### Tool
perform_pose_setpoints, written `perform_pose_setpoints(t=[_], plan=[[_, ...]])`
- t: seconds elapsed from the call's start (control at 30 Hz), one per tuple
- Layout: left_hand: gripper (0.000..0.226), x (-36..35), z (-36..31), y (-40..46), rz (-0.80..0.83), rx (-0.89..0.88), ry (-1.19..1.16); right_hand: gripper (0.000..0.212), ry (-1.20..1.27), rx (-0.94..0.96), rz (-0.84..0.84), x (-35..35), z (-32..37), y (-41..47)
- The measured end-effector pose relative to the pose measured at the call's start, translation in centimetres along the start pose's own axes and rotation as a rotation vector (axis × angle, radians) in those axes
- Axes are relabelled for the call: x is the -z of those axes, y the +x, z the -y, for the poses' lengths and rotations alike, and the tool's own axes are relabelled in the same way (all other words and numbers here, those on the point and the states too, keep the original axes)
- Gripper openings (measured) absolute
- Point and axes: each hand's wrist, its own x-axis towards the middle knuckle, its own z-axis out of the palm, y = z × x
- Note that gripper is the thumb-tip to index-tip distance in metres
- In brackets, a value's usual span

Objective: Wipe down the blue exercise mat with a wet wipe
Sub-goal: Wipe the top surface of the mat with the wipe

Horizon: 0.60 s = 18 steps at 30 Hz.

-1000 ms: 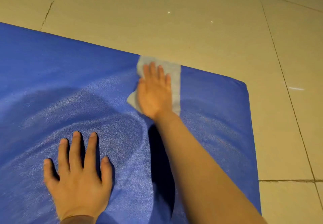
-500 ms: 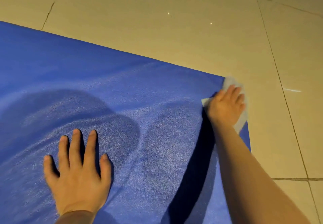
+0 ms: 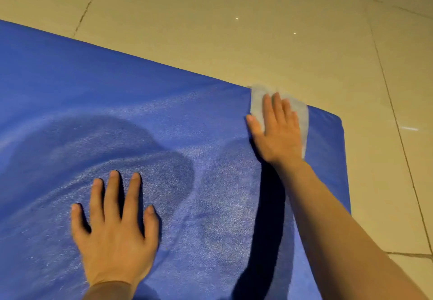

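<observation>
The blue exercise mat (image 3: 117, 102) covers the floor from the left edge to a rounded far right corner. A pale wet wipe (image 3: 257, 105) lies flat on the mat's far edge, just left of that corner. My right hand (image 3: 277, 131) presses it down with straight fingers, palm covering most of it. My left hand (image 3: 114, 227) rests flat on the mat near me, fingers spread, holding nothing. Damp, shiny patches show on the mat between the two hands.
Beige floor tiles (image 3: 234, 42) with dark grout lines surround the mat on the far side and the right. A grout seam (image 3: 398, 121) runs along the floor right of the mat's corner.
My right hand swept the wipe from the mat's far middle out to the right corner, then came back a little to the left along the far edge. My left hand stayed put.
</observation>
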Motion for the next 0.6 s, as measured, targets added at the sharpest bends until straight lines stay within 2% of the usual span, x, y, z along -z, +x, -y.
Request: perform_pose_setpoints(t=[0.1,0.17,0.3,0.37,0.43,0.5,0.6], plan=[[0.062,-0.1,0.2,0.1,-0.018,-0.014,0.027,0.058,0.017,-0.168,-0.055,-0.2,2.0,0.9],[0.061,-0.2,0.5,0.1,-0.033,-0.027,0.039,0.058,0.020,-0.152,-0.028,-1.2,6.1,1.5],[0.060,-0.4,0.4,0.1,-0.055,-0.041,0.061,0.058,0.076,0.267,-0.107,-3.4,16.1,0.9],[0.060,-0.4,0.4,0.1,-0.058,-0.035,0.061,0.055,0.045,0.544,0.038,-3.9,19.1,-0.9],[0.060,-0.4,0.4,0.1,-0.046,-0.025,0.053,0.053,0.076,0.623,0.103,-4.0,18.0,-1.5],[0.062,-0.4,0.4,0.2,-0.026,-0.024,0.043,0.053,0.135,0.478,0.035,-3.4,13.6,-1.4],[0.063,-0.3,0.4,0.2,-0.006,-0.019,0.017,0.067,0.127,0.117,-0.134,-2.0,3.9,-1.7]])
